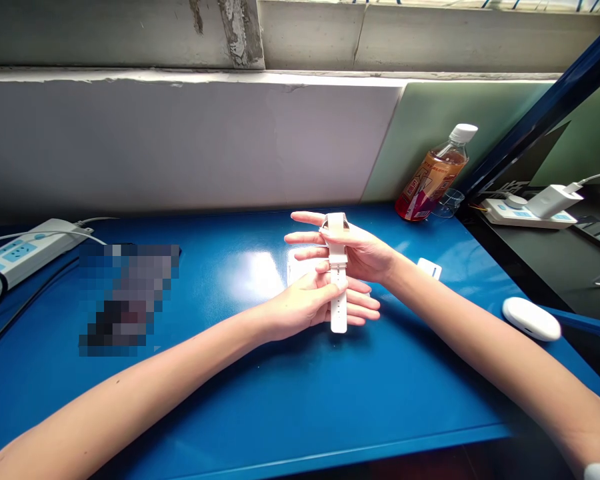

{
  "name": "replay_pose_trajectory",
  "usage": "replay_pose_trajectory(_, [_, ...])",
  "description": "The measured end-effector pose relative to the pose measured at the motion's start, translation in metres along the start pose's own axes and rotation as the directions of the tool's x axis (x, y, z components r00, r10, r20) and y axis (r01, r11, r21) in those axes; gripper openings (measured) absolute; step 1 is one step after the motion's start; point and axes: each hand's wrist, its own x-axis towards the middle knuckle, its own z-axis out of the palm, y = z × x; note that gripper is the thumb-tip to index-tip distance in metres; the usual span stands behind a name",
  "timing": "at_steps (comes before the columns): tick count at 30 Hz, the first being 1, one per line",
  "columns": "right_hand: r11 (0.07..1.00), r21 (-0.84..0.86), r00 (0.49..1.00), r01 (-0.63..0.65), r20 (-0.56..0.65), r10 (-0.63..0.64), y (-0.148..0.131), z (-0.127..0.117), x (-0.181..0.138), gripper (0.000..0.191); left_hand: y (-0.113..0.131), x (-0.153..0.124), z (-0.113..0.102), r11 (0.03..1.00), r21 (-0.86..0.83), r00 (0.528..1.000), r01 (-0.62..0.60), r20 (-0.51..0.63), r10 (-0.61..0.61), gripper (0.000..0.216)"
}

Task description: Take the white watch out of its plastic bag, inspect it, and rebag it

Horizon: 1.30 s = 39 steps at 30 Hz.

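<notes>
A wristwatch (pixel 339 263) with a white strap is held upright between my two hands, above the blue desk. My left hand (pixel 307 301) pinches the lower strap, the part with the holes, under its thumb, and its other fingers stretch out to the right behind it. My right hand (pixel 367 252) grips the upper part near the watch case, thumb in front and fingers pointing left. Most of the case is covered by the strap and my right thumb. A pale flat thing (pixel 295 265) lies partly hidden behind my hands.
A drink bottle (pixel 433 177) stands at the back right beside a small clear cup (pixel 449 203). A white oval case (pixel 531 319) and a small white card (pixel 429 269) lie on the right. Power strips (pixel 43 247) sit at both sides; a blurred dark object (pixel 135 293) lies left.
</notes>
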Motion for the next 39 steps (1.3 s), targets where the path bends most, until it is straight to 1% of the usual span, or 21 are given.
replay_pose_trajectory(2, [1.000, 0.000, 1.000, 0.007, 0.005, -0.007, 0.000, 0.000, 0.000, 0.042, -0.001, 0.000, -0.001, 1.000, -0.003, 1.000, 0.002, 0.000, -0.002, 0.037])
replay_pose_trajectory(7, [1.000, -0.016, 0.999, -0.005, -0.046, 0.004, 0.000, 0.003, 0.001, 0.041, -0.003, 0.000, -0.002, 1.000, -0.027, 1.000, -0.005, 0.007, 0.006, 0.035])
replay_pose_trajectory(11, [1.000, 0.024, 0.999, -0.015, -0.038, 0.016, -0.002, 0.005, 0.001, 0.042, -0.003, 0.001, -0.003, 0.999, -0.043, 1.000, -0.002, -0.001, 0.002, 0.034])
replay_pose_trajectory(17, [0.995, 0.099, 0.999, -0.032, -0.029, 0.035, -0.006, 0.010, 0.000, 0.050, -0.004, 0.001, -0.004, 0.998, -0.059, 1.000, 0.027, -0.014, -0.028, 0.035])
replay_pose_trajectory(24, [0.993, 0.093, 0.996, -0.073, -0.034, 0.077, -0.007, 0.011, -0.001, 0.052, -0.003, 0.001, -0.005, 0.998, -0.052, 0.999, 0.037, -0.025, -0.039, 0.034])
replay_pose_trajectory(34, [0.984, 0.153, 0.996, -0.087, -0.015, 0.090, -0.006, 0.009, -0.001, 0.056, -0.003, 0.000, -0.006, 0.997, -0.063, 0.999, 0.037, -0.020, -0.038, 0.035])
replay_pose_trajectory(36, [0.983, 0.164, 0.996, -0.085, -0.013, 0.088, -0.006, 0.009, -0.001, 0.059, -0.003, 0.000, -0.005, 0.997, -0.067, 0.999, 0.039, -0.021, -0.040, 0.035])
replay_pose_trajectory(39, [0.980, 0.183, 0.996, -0.084, -0.009, 0.087, -0.007, 0.010, 0.000, 0.069, -0.002, 0.000, -0.005, 0.997, -0.065, 0.999, 0.040, -0.015, -0.041, 0.035])
